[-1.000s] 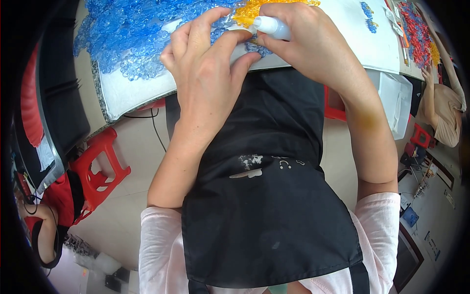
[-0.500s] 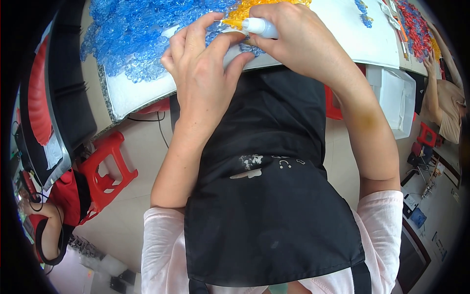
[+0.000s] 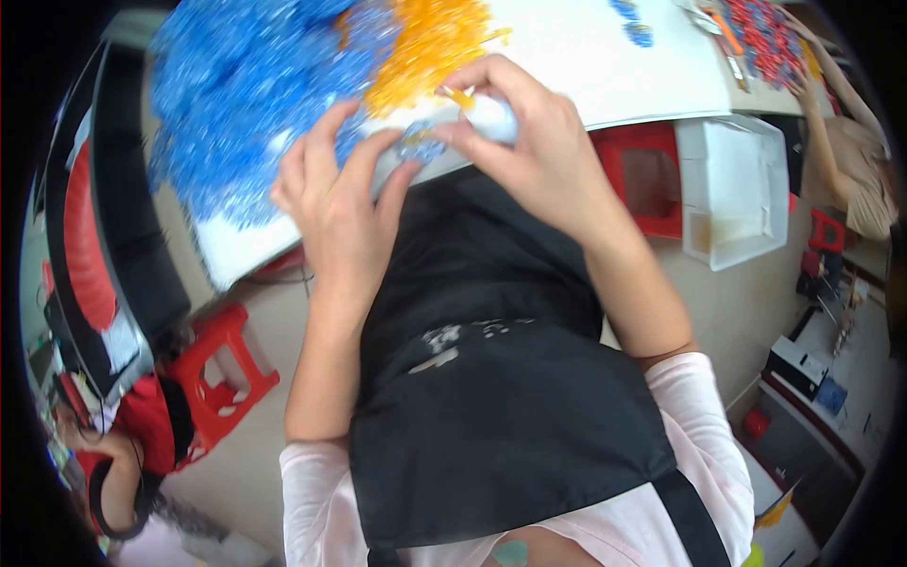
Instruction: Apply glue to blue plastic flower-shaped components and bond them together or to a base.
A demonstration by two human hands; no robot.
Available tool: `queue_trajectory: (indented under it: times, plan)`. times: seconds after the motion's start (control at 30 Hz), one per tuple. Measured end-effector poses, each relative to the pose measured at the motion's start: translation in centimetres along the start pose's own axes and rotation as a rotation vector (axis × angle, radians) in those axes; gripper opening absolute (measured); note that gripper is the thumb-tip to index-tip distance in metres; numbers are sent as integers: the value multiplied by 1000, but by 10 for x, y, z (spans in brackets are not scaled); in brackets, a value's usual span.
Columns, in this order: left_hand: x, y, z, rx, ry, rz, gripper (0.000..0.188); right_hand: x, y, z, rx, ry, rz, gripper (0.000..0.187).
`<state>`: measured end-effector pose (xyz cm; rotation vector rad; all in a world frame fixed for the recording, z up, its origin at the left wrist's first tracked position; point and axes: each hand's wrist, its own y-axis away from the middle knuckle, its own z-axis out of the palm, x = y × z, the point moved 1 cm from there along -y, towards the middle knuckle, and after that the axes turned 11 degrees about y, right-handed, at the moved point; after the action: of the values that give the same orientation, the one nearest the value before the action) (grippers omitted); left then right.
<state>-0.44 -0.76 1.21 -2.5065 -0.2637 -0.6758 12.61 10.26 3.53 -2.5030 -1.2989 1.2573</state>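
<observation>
In my right hand (image 3: 534,142) is a white squeeze bottle (image 3: 493,119) with a yellow tapered nozzle, tilted to the left. A small clear-blue plastic piece (image 3: 422,144) with a bit of yellow in it lies between my hands. The thumb and forefinger of my left hand (image 3: 342,203) close on its left edge, while my right thumb reaches its right side. Blur hides the finer contact. Just beyond are a heap of clear blue pieces (image 3: 246,104) and a smaller heap of amber-yellow ones (image 3: 430,47).
Two blue pieces (image 3: 635,28) lie apart on the white table (image 3: 586,80). A red-and-blue heap (image 3: 746,42) is at the far right, beside another person's arm (image 3: 827,156). A white bin (image 3: 732,189) stands below the table edge, and a red stool (image 3: 222,378) at lower left.
Both hands have shifted left and nearer in the picture, with the bottle and the blue piece. The nozzle has drawn back from the left fingers. The whole view has shifted.
</observation>
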Motion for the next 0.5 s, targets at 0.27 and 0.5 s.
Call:
queue_trajectory:
  times: [0.27, 0.5]
  plan:
    - [69, -62, 73, -155, 104, 305, 28, 30, 58, -74, 271, -291, 502, 19]
    - [98, -134, 135, -193, 160, 251, 30, 49, 70, -90, 346, -339, 527, 19]
